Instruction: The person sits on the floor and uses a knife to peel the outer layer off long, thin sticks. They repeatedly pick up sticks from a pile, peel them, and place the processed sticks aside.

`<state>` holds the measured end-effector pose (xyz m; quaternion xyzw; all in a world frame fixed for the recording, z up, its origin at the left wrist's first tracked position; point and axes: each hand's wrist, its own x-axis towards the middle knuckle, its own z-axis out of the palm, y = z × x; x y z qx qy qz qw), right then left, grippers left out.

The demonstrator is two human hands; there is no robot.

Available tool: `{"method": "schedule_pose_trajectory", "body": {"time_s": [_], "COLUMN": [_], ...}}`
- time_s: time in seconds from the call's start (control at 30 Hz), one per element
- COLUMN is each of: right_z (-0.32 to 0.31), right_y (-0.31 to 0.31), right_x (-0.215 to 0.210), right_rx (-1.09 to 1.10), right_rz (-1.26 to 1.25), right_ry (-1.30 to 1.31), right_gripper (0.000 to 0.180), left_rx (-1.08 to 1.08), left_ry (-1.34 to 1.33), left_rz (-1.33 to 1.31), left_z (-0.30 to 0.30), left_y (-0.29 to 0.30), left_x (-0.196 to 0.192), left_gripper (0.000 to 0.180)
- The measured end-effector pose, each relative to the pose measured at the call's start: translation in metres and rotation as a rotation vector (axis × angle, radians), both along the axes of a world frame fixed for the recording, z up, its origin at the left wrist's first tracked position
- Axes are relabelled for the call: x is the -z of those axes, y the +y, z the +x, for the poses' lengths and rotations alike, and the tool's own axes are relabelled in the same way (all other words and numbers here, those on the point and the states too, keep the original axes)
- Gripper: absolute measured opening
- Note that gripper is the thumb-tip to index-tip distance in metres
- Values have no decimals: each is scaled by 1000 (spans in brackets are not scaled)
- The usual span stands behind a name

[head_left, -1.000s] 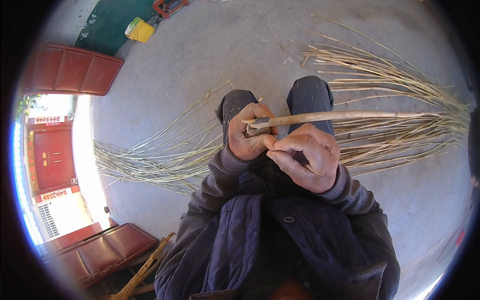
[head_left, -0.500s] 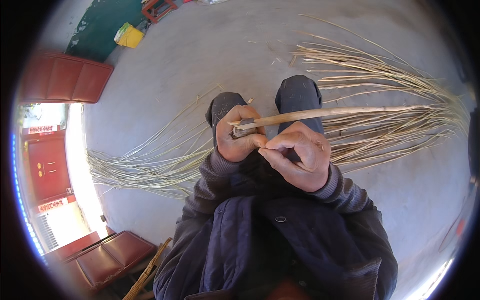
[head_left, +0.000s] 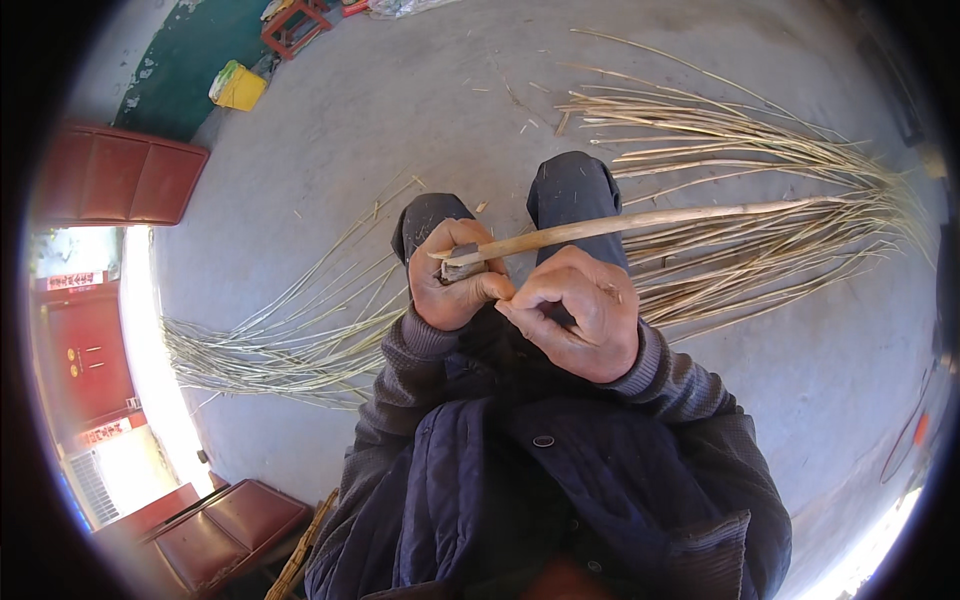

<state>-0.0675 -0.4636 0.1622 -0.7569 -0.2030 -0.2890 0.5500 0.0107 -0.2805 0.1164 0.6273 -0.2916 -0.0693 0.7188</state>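
Observation:
I sit over a grey concrete floor with my knees ahead of me. My left hand grips a small grey tool pressed against the thick end of a long pale cane stick. The stick runs off to the right over a pile of canes. My right hand is closed just beside the left, fingers curled around the stick's near end below the tool. Both hands touch each other in front of my dark quilted jacket.
A heap of long pale canes lies on the floor to the right, and thinner split strips fan out to the left. Red cushioned benches stand at the left, another at lower left. A yellow container sits far left.
The view has tilted slightly, so hands and stick sit lower left in the picture. My hands keep the same grip on the tool and the stick's end.

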Motion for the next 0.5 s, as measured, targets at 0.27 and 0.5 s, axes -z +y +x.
{"method": "schedule_pose_trajectory", "body": {"time_s": [0.27, 0.5], "right_z": [7, 37], "right_y": [-35, -46], "right_x": [-24, -36], "right_rx": [244, -39], "right_rz": [-401, -582], "right_ry": [-121, 133], "right_gripper": [33, 30], "left_rx": [-47, -119], "left_ry": [99, -66], "left_rz": [8, -137], "left_z": [-2, -3], "left_y": [5, 12], "left_x": [-4, -14], "left_gripper": [41, 49]}}
